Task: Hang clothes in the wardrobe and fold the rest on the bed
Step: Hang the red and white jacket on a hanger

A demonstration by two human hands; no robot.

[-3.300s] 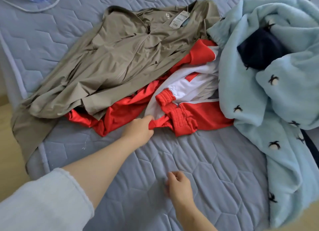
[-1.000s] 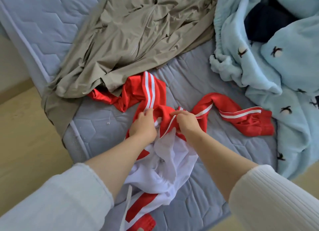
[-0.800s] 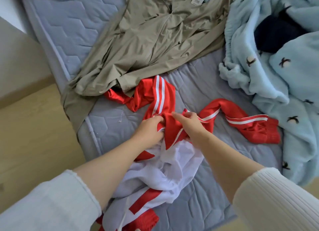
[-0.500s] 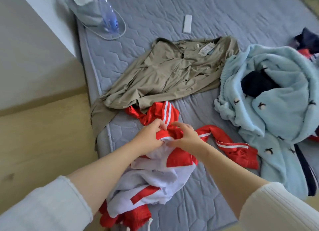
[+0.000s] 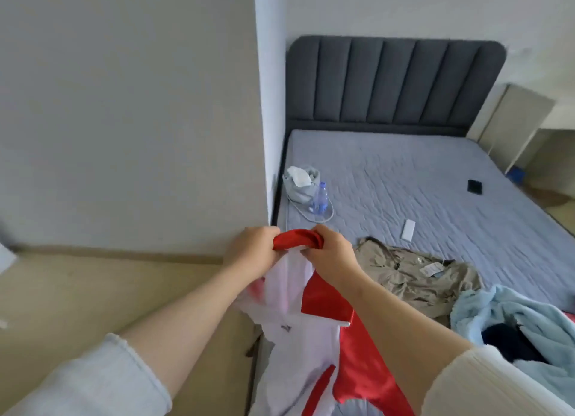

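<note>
Both hands, left hand (image 5: 253,254) and right hand (image 5: 331,255), grip the red collar of the red-and-white jacket (image 5: 314,328), which hangs below them off the near edge of the bed (image 5: 404,179).

A blue bottle (image 5: 320,198) stands with a grey bag (image 5: 300,185) just beside it, on its left. A flat white thing (image 5: 408,230) lies to the right of the bottle, and a small black thing (image 5: 474,186) lies farther right. A big wall (image 5: 124,120) is left of the bottle, above a tan floor (image 5: 93,291).
</note>
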